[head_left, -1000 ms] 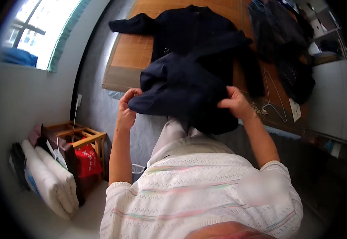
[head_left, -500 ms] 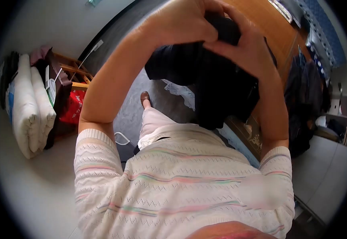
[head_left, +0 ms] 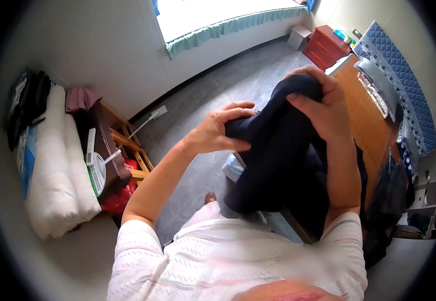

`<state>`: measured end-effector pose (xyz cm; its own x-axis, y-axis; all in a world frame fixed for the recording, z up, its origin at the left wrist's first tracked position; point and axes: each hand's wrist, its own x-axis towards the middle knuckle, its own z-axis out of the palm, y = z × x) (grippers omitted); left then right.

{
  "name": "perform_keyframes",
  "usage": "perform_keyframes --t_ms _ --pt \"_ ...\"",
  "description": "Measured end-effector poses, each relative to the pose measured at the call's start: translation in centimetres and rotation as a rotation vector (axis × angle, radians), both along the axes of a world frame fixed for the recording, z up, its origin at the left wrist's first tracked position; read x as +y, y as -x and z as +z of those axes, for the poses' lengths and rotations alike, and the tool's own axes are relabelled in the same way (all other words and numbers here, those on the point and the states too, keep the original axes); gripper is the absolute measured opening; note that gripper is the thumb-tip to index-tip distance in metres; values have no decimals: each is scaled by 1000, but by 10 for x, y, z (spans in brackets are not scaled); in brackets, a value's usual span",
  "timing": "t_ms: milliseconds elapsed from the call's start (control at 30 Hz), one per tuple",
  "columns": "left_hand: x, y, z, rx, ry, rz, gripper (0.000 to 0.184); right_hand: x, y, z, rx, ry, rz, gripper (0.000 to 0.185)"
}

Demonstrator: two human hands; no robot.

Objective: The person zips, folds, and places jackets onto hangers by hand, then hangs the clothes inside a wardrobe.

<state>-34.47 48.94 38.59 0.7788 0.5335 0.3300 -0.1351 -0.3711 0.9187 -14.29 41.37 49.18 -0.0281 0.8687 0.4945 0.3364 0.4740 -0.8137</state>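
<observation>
A dark navy garment (head_left: 273, 155) hangs bunched between my hands, in front of my body and beside the bed's edge. My left hand (head_left: 223, 128) grips a fold at its left side, thumb below and fingers above. Higher up and to the right, my right hand (head_left: 318, 98) is wrapped round the garment's top, which bends over in a rounded fold. The lower part drops toward my waist and covers part of the bed edge. More dark cloth lies behind it by my right forearm.
The wooden-coloured bed mat (head_left: 373, 110) stretches back right, with folded bedding (head_left: 378, 90) and a blue quilted pad (head_left: 403, 80). A red cabinet (head_left: 327, 47) stands at the back. Rolled white quilts (head_left: 52, 170) and a wooden frame (head_left: 133, 145) are at left. Dark clothes (head_left: 388, 200) hang right.
The garment was spread low over the bed, then lifted close; now it is bunched, with my hands lower and farther apart than half a second ago. The view has swung toward the window and cabinet.
</observation>
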Motion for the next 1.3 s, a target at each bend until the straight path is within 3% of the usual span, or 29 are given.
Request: perform_keyframes --t_ms 100,167,200,333,400,467,567,667,700,767,800,900,1000,1067,1167,1300 --pt "69 16 19 -179 -163 49 27 39 -2 12 61 -26 -19 17" --pt "99 28 50 -152 167 85 23 61 -14 14 -3 -54 -81 17" --pt "113 31 65 -35 -99 230 22 71 -20 13 -43 -65 -111 18" --pt "172 15 97 -172 -65 155 22 115 -50 -5 -260 4 -107 27" --pt "196 -4 111 -66 -141 125 20 151 -63 -29 -118 108 117 36" --pt "222 -32 124 61 -217 52 19 181 -54 -42 -66 95 170 42" --pt "242 -71 129 326 -384 -109 20 216 -23 -65 70 235 168 33" --pt "300 -88 103 356 -279 -137 27 260 -27 -78 122 304 148 24" --pt "319 -87 94 297 -99 -212 36 271 -31 -78 124 346 157 23" --pt "359 -88 79 182 252 -375 55 293 -39 -70 164 424 207 23" --pt "381 -86 68 205 441 -493 92 303 -44 -67 184 457 228 23" --pt "433 -88 20 205 723 -671 116 340 -65 -76 319 470 202 23" --pt "490 -113 -21 -66 696 -878 114 379 -91 -84 394 437 126 24" --pt "526 -128 -50 -128 733 -702 114 399 -110 -74 394 406 70 24" --pt "583 -166 -91 208 517 -459 105 422 -146 -55 381 407 -40 26" --pt "611 -253 -106 673 560 -398 94 410 -195 -24 489 391 -303 25"
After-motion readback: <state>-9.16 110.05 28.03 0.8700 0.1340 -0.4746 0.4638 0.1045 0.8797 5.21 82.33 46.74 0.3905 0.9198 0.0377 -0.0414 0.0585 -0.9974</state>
